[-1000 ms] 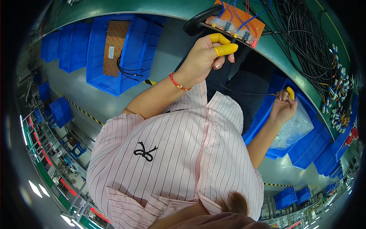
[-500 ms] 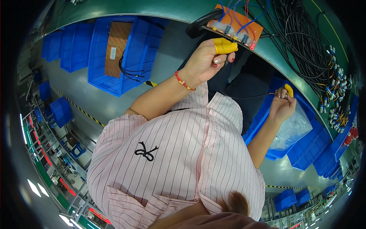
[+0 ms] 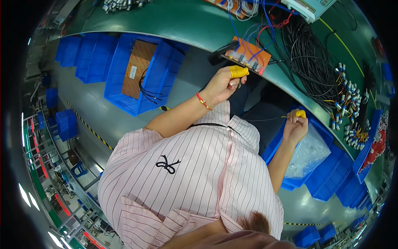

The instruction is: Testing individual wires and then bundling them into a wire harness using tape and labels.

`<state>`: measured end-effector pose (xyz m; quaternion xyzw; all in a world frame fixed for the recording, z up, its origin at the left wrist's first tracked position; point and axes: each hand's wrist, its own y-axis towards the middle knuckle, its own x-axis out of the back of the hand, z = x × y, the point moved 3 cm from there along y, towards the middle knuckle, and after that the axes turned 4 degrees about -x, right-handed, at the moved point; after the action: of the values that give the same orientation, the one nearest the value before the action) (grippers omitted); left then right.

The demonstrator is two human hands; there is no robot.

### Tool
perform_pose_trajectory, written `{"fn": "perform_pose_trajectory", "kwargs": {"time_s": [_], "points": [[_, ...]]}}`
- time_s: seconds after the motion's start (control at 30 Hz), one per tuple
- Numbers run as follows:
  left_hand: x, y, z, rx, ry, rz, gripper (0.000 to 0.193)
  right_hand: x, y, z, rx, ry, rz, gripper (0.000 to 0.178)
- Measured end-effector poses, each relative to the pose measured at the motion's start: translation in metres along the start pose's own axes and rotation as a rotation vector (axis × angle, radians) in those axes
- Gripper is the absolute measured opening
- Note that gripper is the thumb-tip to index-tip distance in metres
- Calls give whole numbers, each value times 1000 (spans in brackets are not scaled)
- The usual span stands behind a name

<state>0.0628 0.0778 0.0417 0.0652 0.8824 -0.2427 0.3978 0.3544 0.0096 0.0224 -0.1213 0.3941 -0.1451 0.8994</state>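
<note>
My left hand (image 3: pixel 226 83), with yellow finger covers, is closed on a black cable (image 3: pixel 239 85) just in front of an orange board (image 3: pixel 253 54). The board sits at the bench edge, with small terminals along its near side and blue and red wires running from it. Whether the cable touches a terminal is hidden by my fingers. Further right, my right hand (image 3: pixel 295 126) pinches a thin wire end with a yellow tip (image 3: pixel 284 117). A thin line stretches left from it toward my lap, and a yellow cover sits on one finger.
A bundle of black cables (image 3: pixel 309 62) with metal connectors (image 3: pixel 346 93) lies on the green bench (image 3: pixel 174 27). Blue bins (image 3: pixel 120 103) stand at left; another, holding a clear plastic bag (image 3: pixel 309 155), stands below my right hand. A pale instrument (image 3: pixel 311 8) is at the far edge.
The view has shifted, showing more of the bench's far side. Both hands keep their grips, the left one still beside the board and the right one still out to the side.
</note>
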Motion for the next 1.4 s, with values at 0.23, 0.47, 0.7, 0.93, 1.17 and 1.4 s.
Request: {"fn": "perform_pose_trajectory", "kwargs": {"time_s": [0.23, 0.47, 0.7, 0.93, 1.17, 1.4], "points": [[-22, -4, -21, 78, 342, -24, 27, 5, 2, 20, -2, -2, -29, 11], [-24, -19, -17, 8, 559, -21, 27, -3, 2, 54, 68, -11, 1, 9], [-37, -40, -39, -22, 666, 167, 30, -17, 10, 109, 137, -55, 107, 13], [-114, 28, -62, -227, 748, 302, 35, -20, 47, 172, 263, -20, 183, 20], [-134, 69, -27, -781, 1287, 376, 67, 20, 80, 196, 319, 42, 202, 23], [-140, 57, 4, -808, 1929, 631, 79, 12, 91, 203, 356, -68, 110, 21]]}}
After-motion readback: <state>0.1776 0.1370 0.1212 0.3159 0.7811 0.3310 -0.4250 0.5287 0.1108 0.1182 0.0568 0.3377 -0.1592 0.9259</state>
